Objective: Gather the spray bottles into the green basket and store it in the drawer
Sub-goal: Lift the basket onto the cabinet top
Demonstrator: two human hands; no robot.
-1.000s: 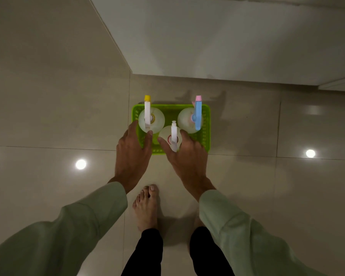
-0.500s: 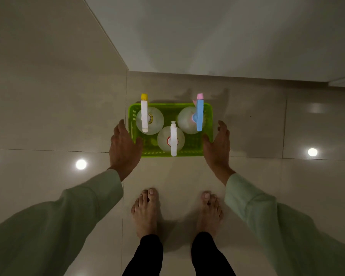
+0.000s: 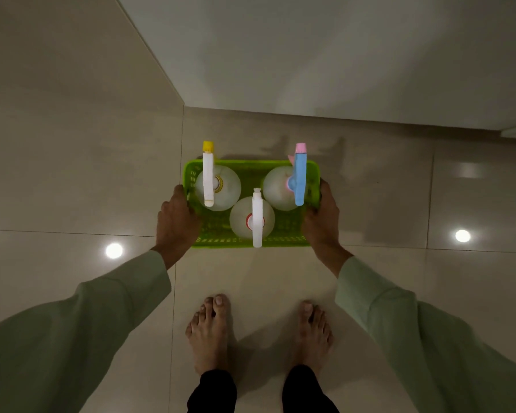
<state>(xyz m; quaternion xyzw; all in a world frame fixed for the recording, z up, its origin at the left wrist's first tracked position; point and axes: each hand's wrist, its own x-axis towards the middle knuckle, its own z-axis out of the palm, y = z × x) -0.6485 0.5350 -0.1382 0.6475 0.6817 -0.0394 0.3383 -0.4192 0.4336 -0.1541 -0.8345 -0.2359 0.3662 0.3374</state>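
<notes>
Looking straight down from the head camera, the view shows a green basket on a pale glossy tiled floor, just near of a white cabinet front that fills the far part of the picture. Three spray bottles stand upright inside the basket. The bottle with the yellow nozzle stands at the far left, its white sprayer head pointing away. The bottle with the blue sprayer and pink nozzle stands at the far right. The bottle with the all-white sprayer and a red collar stands in the near middle, just beside the other two, its sprayer reaching over the near rim. The left hand is wrapped around the left wall of the basket, with the thumb over the rim and the fingers down the outside. The right hand grips the right wall in the same way, thumb at the rim near the blue sprayer. Both arms wear pale green sleeves. Two bare feet stand on the floor near of the basket, below dark trouser legs. Two round light reflections shine on the tiles, one to the left and one to the right of the basket. I cannot tell whether the basket rests on the floor or is raised off it.
</notes>
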